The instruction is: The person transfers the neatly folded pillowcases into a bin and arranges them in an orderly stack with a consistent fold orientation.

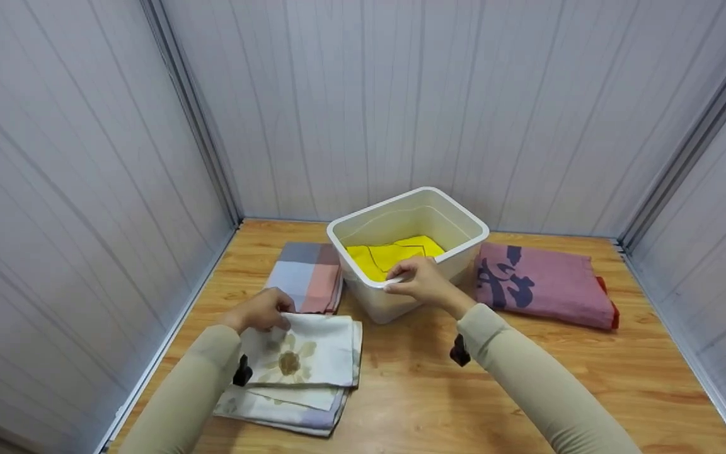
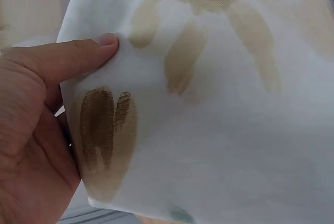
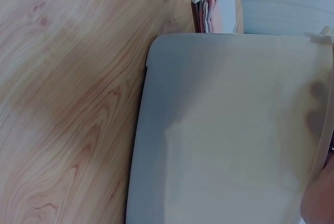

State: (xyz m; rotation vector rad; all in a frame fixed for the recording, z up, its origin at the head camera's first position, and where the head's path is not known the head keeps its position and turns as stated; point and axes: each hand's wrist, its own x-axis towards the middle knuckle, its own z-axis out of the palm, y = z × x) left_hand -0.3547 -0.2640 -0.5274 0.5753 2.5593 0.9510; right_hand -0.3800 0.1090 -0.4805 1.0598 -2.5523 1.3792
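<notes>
My left hand [image 1: 262,310] pinches the edge of a folded white cloth [image 1: 328,347] printed with a brown flower. The left wrist view shows its thumb [image 2: 99,49] on top of the fabric, the other fingers mostly hidden behind it. This cloth is raised over more folded cloth [image 1: 312,417], white and pale lilac, on the table. My right hand [image 1: 425,282] grips the near rim of a white plastic bin [image 1: 379,307], which tilts toward me. Inside the bin lies a yellow cloth [image 1: 375,255] with dark lines. In the right wrist view, the bin wall [image 3: 224,130] fills most of the picture.
A folded checked cloth [image 1: 306,268] in blue, grey and pink lies left of the bin. To its right is a folded mauve cloth [image 1: 552,287] with dark figures and a red edge. White panel walls [image 1: 394,107] enclose the wooden tabletop [image 1: 438,391] at the back and sides.
</notes>
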